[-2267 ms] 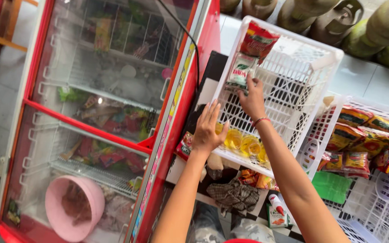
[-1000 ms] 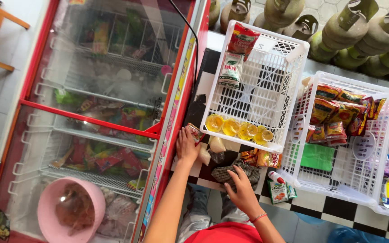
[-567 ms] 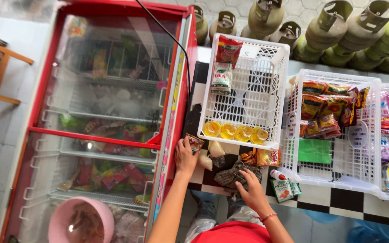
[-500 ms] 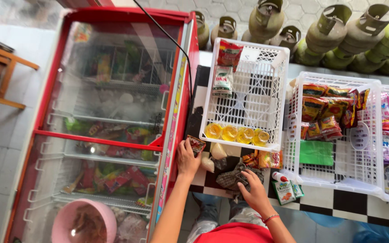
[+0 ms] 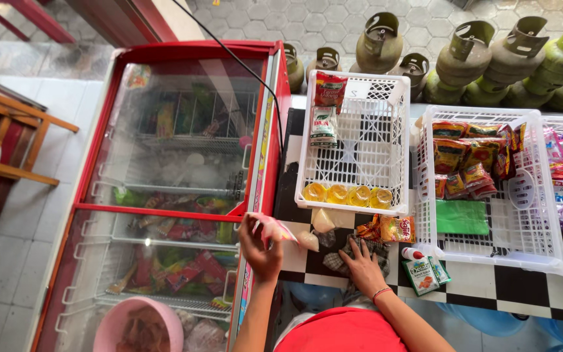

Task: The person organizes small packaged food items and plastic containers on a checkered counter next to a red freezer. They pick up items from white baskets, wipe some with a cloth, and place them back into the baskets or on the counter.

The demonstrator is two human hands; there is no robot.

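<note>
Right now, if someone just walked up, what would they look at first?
Probably the big red chest freezer on the left, its glass lid showing frozen packets and a pink bowl. Next, the white basket on the checkered counter, with yellow cups lined along its near edge. Close up, the left hand lifts a small packet, while the right hand rests on a dark cloth.

A red chest freezer (image 5: 177, 189) with glass lids is seen on pale floor tiles (image 5: 8, 261), with a wooden chair (image 5: 14, 140) to its left, a checkered table (image 5: 516, 287) to its right and green gas cylinders (image 5: 464, 62) lined up behind that table.
</note>
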